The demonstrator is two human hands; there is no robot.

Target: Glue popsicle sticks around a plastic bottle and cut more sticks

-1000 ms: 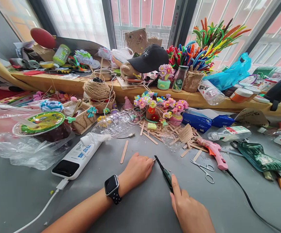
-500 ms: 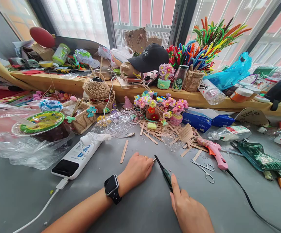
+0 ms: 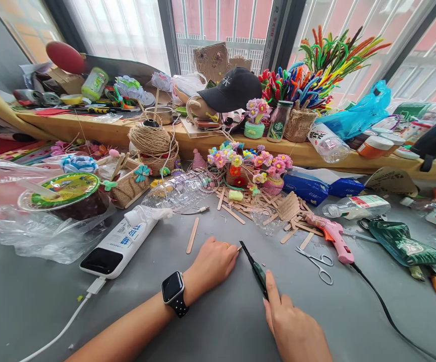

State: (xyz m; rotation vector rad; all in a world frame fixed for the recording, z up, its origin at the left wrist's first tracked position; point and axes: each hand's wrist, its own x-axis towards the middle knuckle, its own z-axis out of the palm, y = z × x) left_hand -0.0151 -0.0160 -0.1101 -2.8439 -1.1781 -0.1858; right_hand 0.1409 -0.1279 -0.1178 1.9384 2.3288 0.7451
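My left hand (image 3: 218, 257), a watch on its wrist, rests closed on the grey table. Only the short end of a wooden craft stick (image 3: 239, 248) sticks out past its fingers; the rest is hidden under the hand. A dark green utility knife (image 3: 256, 271) is gripped in my right hand (image 3: 291, 317), index finger stretched along its handle. The black blade points up and left, its tip right beside the stick's end; whether they touch I cannot tell. Another craft stick (image 3: 192, 235) lies flat just beyond my left hand.
Behind my hands lies a pile of craft sticks (image 3: 274, 206). Small scissors (image 3: 318, 264) and a pink glue gun (image 3: 336, 241) with a black cord lie to the right. On the left are a white power bank (image 3: 122, 244) with its cable and a lidded tub (image 3: 67, 193) in plastic.
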